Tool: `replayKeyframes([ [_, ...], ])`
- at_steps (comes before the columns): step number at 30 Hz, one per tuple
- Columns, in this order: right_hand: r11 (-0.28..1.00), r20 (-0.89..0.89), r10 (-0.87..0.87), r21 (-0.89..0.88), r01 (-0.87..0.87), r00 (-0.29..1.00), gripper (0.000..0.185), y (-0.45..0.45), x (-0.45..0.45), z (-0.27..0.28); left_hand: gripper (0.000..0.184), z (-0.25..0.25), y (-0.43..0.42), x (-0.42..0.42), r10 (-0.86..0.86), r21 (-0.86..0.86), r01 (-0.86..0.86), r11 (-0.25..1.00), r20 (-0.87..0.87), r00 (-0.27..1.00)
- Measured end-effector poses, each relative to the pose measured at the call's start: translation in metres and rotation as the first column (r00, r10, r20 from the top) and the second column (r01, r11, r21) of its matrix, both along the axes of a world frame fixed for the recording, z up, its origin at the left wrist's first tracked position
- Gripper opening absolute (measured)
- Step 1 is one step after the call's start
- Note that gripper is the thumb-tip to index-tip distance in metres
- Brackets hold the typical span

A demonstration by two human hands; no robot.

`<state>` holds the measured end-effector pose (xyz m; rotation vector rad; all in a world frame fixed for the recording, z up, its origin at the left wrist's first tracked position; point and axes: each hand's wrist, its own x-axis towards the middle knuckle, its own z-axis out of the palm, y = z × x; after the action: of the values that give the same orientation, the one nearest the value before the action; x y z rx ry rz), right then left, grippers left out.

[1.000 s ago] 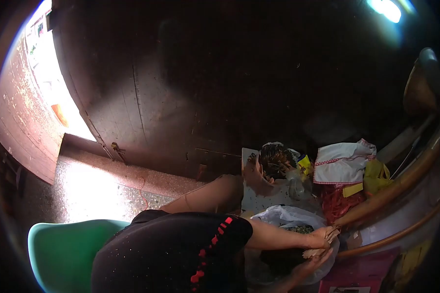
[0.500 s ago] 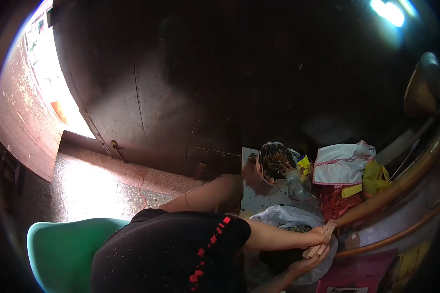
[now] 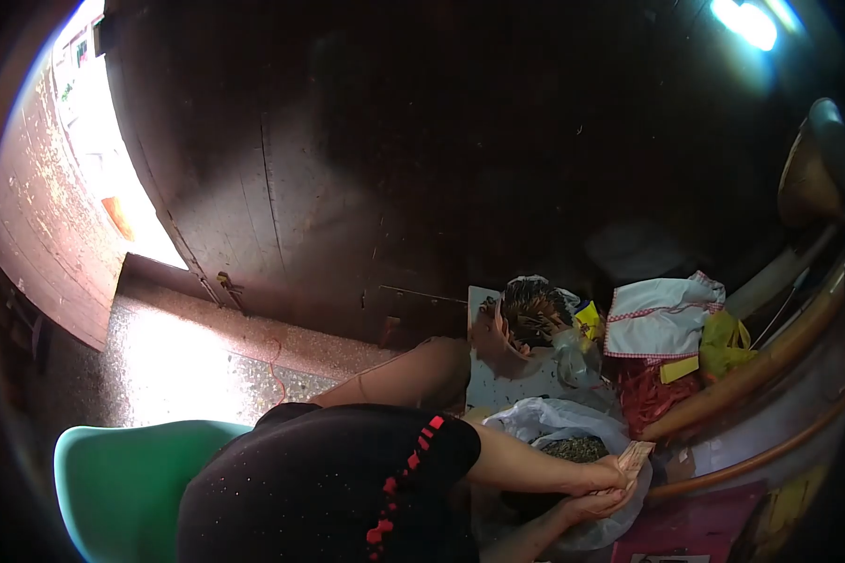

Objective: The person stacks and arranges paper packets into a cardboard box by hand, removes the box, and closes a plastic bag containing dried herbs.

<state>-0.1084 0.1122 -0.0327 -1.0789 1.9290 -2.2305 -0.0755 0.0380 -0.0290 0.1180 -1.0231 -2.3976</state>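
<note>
My left hand (image 3: pixel 607 472), on the upper arm in view, is closed round a bundle of pale flat strips (image 3: pixel 637 456) whose end sticks out beyond the fingers. Just below and touching it, my right hand (image 3: pixel 599 505) is curled round the lower part of the bundle, which the fingers mostly hide. Both hands are over a bowl lined with a whitish plastic bag (image 3: pixel 546 414). Dark green-brown leafy or grainy matter (image 3: pixel 577 448) lies in it, partly covered by my left forearm.
On the white board (image 3: pixel 512 378) stands a container of thin brown sticks (image 3: pixel 535 310). Beside it are a clear bag (image 3: pixel 576 361), a red-edged white cloth (image 3: pixel 657 317), red strands (image 3: pixel 650 399) and a yellow-green bag (image 3: pixel 723 345). A wooden rail (image 3: pixel 751 387) runs right; a green chair (image 3: pixel 141 479) is left.
The bundle no longer spans both palms; my hands have closed in round it, and its end points up and to the right. More of the leafy matter shows.
</note>
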Motion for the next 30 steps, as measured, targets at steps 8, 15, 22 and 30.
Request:
replayKeyframes([
  [8,0.986,-0.109,-0.075,0.140,0.090,0.991,0.054,0.018,-0.004,0.021,0.030,-0.002,0.001,0.004,-0.033,0.055,0.034,0.998,-0.015,0.999],
  [15,0.960,-0.537,0.268,0.215,-0.177,0.800,0.052,0.003,-0.027,0.046,0.029,-0.004,0.006,0.002,-0.056,0.088,0.057,0.995,-0.014,0.998],
  [22,0.994,-0.477,0.097,0.093,-0.060,0.873,0.038,-0.002,-0.034,0.035,0.028,-0.008,0.011,0.002,-0.097,0.145,0.100,0.984,-0.032,0.995],
  [30,0.946,-0.877,-0.029,0.131,0.295,0.481,0.016,-0.036,-0.045,0.025,0.025,-0.043,-0.010,-0.007,-0.360,0.294,0.390,0.873,-0.151,0.921],
])
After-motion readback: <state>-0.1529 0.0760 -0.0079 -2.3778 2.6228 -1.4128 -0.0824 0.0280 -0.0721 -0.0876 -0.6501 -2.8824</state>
